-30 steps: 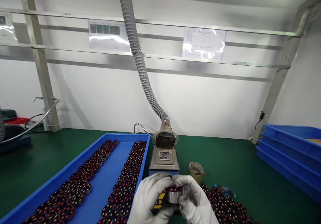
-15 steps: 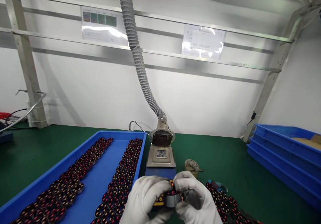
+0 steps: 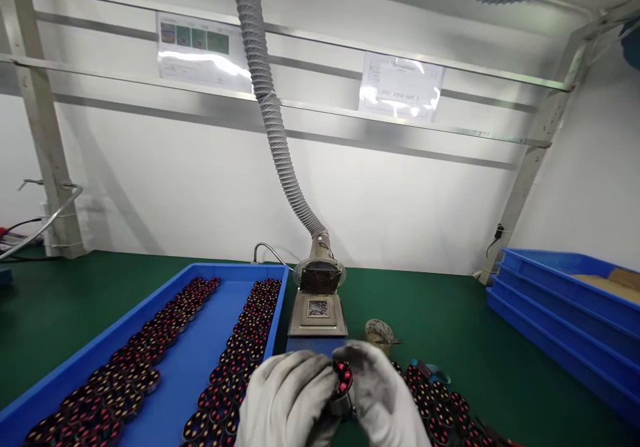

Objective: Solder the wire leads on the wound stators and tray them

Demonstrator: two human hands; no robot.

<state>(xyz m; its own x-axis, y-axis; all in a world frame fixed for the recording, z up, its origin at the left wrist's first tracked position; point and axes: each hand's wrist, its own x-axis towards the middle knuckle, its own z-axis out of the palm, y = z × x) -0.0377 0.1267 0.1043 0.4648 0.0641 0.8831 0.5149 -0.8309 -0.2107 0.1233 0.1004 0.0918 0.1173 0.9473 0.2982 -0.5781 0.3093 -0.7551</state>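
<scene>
Both my hands wear white gloves and meet at the bottom middle of the head view. My left hand (image 3: 287, 397) and my right hand (image 3: 383, 393) together grip a small round coil part (image 3: 343, 379) with red windings and a metal body. It is tilted, its red face turned up toward me. Just behind my hands stands a small solder pot (image 3: 317, 313) on a blue base. A blue tray (image 3: 197, 360) at the left holds rows of similar round coil parts (image 3: 245, 353).
A grey ribbed extraction hose (image 3: 273, 113) drops to a fan hood behind the pot. A small round tin (image 3: 379, 332) sits beside it. More coil parts (image 3: 440, 400) lie loose on the green mat at right. Stacked blue trays (image 3: 565, 313) stand at far right.
My hands have turned the coil part, so its red wound face now shows between my fingers. The view has shifted slightly to the right.
</scene>
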